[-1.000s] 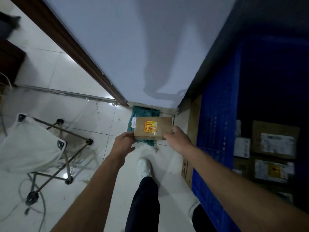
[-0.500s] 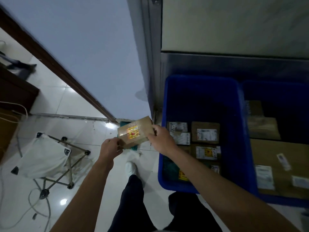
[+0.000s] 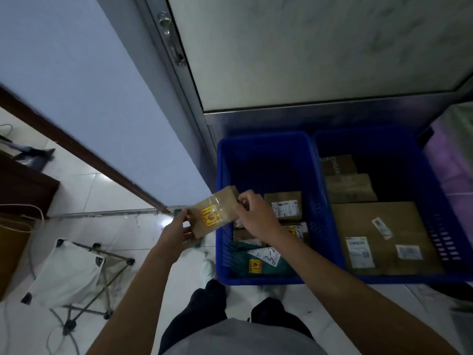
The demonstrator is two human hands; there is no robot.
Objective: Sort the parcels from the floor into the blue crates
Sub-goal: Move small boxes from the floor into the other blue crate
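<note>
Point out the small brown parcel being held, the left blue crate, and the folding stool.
small brown parcel (image 3: 215, 216): head view, on its yellow and red sticker.
left blue crate (image 3: 261, 138): head view, on its far rim.
folding stool (image 3: 66, 272): head view, on its white fabric seat.

I count two blue crates (image 3: 311, 139), one small parcel (image 3: 214, 215) held between my two hands, and one folding stool (image 3: 69, 272).

I hold a small brown parcel (image 3: 216, 215) with a yellow-red sticker, tilted, over the left blue crate's (image 3: 266, 277) left rim; labelled parcels fill both crates.
</note>
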